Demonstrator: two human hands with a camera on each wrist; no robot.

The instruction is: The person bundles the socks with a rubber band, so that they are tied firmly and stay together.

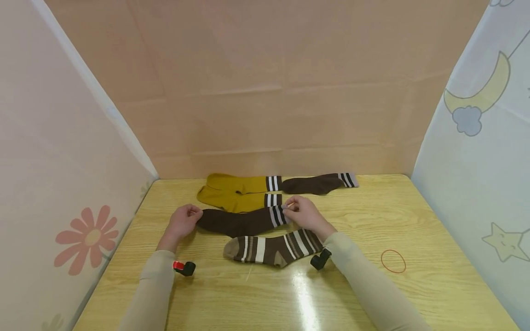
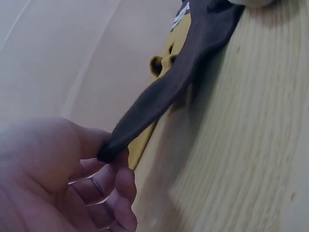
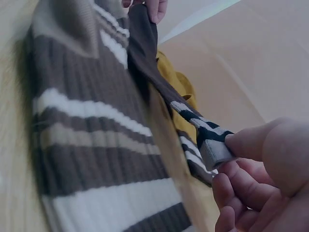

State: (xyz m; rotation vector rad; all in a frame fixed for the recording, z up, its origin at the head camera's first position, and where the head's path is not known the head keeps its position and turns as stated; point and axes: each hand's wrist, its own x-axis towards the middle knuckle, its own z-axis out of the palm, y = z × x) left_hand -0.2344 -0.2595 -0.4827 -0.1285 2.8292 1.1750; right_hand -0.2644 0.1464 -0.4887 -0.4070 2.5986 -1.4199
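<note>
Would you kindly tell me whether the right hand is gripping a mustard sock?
No, the right hand pinches the striped cuff of a dark brown sock.

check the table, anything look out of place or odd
Two things stand out. The striped sock has no visible match, while there are two mustard socks and two plain brown socks. A red ring also sits on the right of the table, apart from every sock. No spill shows.

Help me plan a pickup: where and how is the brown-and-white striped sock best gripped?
Probably pinch the striped sock by its tan toe, coming from the left: it lies flat, toe pointing left and uncovered, while its cuff lies close to the right hand.
</note>
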